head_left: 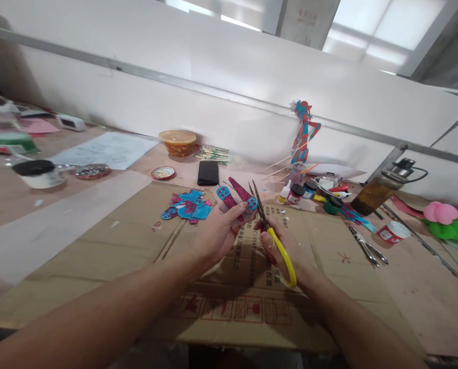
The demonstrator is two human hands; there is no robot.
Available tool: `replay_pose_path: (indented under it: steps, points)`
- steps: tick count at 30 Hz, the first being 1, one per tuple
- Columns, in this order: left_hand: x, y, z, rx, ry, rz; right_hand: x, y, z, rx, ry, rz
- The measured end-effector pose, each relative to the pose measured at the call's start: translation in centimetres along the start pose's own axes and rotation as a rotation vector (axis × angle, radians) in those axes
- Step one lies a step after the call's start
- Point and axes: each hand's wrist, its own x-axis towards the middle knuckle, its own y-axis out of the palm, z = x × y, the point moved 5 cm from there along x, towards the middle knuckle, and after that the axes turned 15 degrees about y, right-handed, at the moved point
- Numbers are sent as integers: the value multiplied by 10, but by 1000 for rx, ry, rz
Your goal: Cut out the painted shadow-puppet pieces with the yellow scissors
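My left hand (229, 220) pinches a pair of narrow painted cutouts (241, 192), magenta with blue patterned ends, above the cardboard sheet (136, 256). In my right hand (280, 243) are scissors with yellow handles (284, 256); the dark blades (260, 205) point up and away, slightly parted, beside the right end of the cutouts. Whether the blades touch a cutout I cannot tell. Left of my left hand, a pile of blue and magenta painted pieces (192, 205) lies on the cardboard.
Beyond the cardboard are a black phone (207, 173), a lidded tub (177, 142) and a painted figure (301, 133) against the white wall. Paint jars (296, 193), pliers (367, 246) and a tilted drink bottle (382, 187) occupy the right. At left stand a black-lidded jar (39, 174) and drawing paper (105, 148).
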Motion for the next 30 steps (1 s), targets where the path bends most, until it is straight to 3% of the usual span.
replay_pose_path:
  steps: [6, 13, 30]
  points:
    - [-1, 3, -2, -17, -16, 23, 0, 2, -1, 37, -7, 3]
    - [4, -2, -3, 17, -26, -90, -3, 2, 7, -38, -36, 14]
    - [6, -2, -2, 26, -47, -78, -1, 3, 0, 18, -12, 29]
